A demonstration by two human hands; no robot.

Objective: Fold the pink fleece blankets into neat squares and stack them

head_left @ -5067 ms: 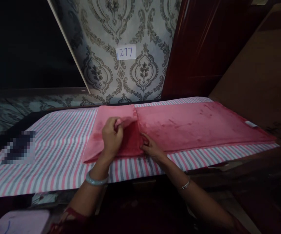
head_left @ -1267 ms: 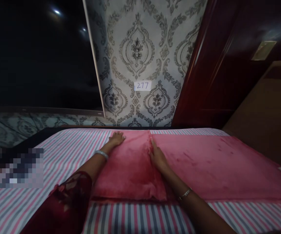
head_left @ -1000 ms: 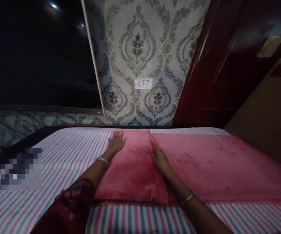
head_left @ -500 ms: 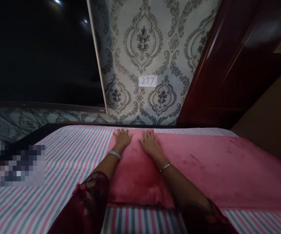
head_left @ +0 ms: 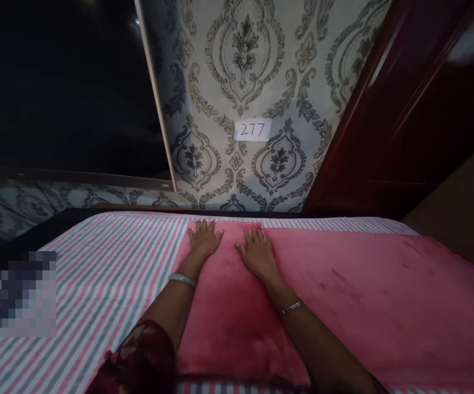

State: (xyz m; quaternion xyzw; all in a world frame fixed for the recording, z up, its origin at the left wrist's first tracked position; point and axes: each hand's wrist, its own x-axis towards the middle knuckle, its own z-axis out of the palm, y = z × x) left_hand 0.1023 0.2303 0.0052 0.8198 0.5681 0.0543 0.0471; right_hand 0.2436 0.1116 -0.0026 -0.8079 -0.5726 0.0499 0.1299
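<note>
A long pink plush cloth (head_left: 368, 295) lies flat on a surface covered with a pink, grey and white striped sheet (head_left: 109, 273). Its left end is folded over into a doubled section (head_left: 229, 306). My left hand (head_left: 203, 239) presses palm down, fingers spread, on the far left corner of that fold. My right hand (head_left: 256, 253) lies flat beside it, also palm down with fingers apart, near the fold's far edge. Neither hand grips anything. Both wrists wear bangles.
Patterned wallpaper (head_left: 237, 82) with a paper tag reading 277 (head_left: 252, 130) rises behind the far edge. A dark glossy panel (head_left: 56, 87) stands at the left, a dark red wooden door (head_left: 405, 109) at the right. A blurred patch (head_left: 13, 293) sits on the sheet's left.
Five seconds ago my hands were laying the folded end over. Since then both slid away from me along the fold; my right hand moved left from the seam to lie beside my left.
</note>
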